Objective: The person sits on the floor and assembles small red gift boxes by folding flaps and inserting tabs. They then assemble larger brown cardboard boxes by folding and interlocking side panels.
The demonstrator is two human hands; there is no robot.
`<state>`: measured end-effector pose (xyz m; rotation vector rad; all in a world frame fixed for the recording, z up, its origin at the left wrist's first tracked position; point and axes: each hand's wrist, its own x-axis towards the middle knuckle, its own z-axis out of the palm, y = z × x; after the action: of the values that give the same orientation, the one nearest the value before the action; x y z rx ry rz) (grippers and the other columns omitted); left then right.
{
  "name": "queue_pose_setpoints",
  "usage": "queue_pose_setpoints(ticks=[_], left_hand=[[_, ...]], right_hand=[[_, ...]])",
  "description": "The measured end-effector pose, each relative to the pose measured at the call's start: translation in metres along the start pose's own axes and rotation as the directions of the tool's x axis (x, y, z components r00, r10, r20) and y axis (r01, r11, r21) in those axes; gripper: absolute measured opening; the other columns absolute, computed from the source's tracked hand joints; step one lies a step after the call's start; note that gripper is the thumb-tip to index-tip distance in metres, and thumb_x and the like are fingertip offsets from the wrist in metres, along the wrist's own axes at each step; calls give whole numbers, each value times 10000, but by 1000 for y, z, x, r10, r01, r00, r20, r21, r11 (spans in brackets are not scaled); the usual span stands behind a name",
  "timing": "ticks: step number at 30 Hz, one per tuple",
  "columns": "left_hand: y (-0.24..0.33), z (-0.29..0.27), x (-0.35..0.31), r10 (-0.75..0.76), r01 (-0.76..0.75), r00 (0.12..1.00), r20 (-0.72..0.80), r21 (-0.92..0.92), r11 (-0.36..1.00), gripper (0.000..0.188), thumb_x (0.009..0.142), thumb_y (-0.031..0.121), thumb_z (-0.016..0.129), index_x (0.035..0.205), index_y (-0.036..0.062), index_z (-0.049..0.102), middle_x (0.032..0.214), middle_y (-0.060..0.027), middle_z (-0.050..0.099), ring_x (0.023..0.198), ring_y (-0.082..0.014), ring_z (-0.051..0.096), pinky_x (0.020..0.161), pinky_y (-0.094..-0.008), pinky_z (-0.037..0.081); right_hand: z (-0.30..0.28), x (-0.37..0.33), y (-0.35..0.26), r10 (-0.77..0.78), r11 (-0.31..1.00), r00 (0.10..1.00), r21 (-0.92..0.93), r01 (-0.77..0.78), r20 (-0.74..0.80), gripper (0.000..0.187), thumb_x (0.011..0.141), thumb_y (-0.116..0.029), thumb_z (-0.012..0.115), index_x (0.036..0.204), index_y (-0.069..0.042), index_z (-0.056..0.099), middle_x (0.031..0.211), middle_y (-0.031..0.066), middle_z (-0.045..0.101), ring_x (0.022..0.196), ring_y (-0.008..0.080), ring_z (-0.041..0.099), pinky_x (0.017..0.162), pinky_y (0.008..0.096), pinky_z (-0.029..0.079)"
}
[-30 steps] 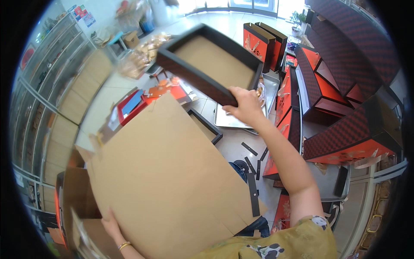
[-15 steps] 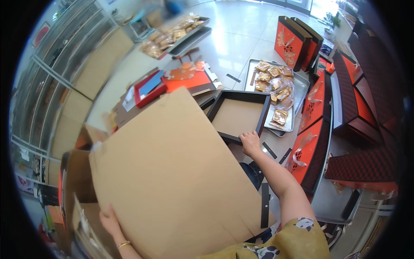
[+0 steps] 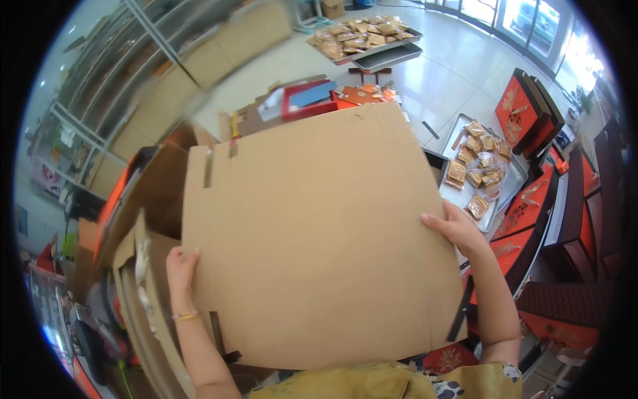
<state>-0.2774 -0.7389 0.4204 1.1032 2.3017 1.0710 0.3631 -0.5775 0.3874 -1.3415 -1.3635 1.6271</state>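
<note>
A large brown cardboard sheet (image 3: 312, 246) lies in front of me, filling the middle of the view. At its left edge my left hand (image 3: 181, 266) grips it, thumb on the upper face and fingers going behind. On the opposite edge, my right hand (image 3: 453, 225) is closed the same way, its thumb resting on top. Narrow slots cut the sheet near its left corners. A dark strip (image 3: 461, 309) lies at its lower right edge. The sheet covers nearly all of the black-rimmed box, of which only a dark corner (image 3: 435, 159) shows.
To the right, a metal tray (image 3: 452, 136) carries several wrapped golden pastries (image 3: 488, 159). Red and dark gift boxes (image 3: 531, 203) line the right side. Another heaped tray (image 3: 365, 38) stands far ahead. Open cartons (image 3: 149, 243) crowd the left, and a red box (image 3: 309, 103) lies beyond the sheet.
My right hand has let go of the black-rimmed box and taken the sheet's right edge. The sheet has turned squarer to me and now covers the box. The view has swung left.
</note>
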Motion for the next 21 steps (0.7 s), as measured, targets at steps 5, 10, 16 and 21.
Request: queue_pose_setpoints(ticks=[5,10,16,21], left_hand=[[73,-29,-1,-166,296,843,512,-182,938,327,1011,198,759,1237,-40,750,1134,-94,804,995,-170,760,885,-316,611],[100,-16,-16,66,197,862,502,-453,869,302,1023,202,740,1197,-44,764,1109,-96,808,952,-173,767,863,-313,620],[120,0,-22,148,128,869,472,-504,854,295,1039,197,705,1174,-59,761,1091,-93,804,929,-166,766,836,-317,620],[140,17,-22,219,-6,842,494,-396,918,284,1046,189,676,1157,-62,752,1054,-101,804,837,-171,766,752,-329,620]], right_hand=[[-9,-30,-3,-68,998,989,-9,68,-132,565,986,-181,767,1459,62,577,1294,125,732,1112,179,713,974,330,560],[-22,-62,-21,-104,994,966,-41,97,-239,484,996,-161,739,1409,60,614,1237,122,750,1061,180,727,933,328,572],[-58,-72,-34,-201,980,951,-57,193,-236,352,979,-216,722,1196,61,720,960,96,792,797,176,731,748,327,577],[-72,-59,-40,-433,710,872,-682,174,-228,290,830,-211,733,889,72,720,660,174,674,587,178,663,596,397,529]])
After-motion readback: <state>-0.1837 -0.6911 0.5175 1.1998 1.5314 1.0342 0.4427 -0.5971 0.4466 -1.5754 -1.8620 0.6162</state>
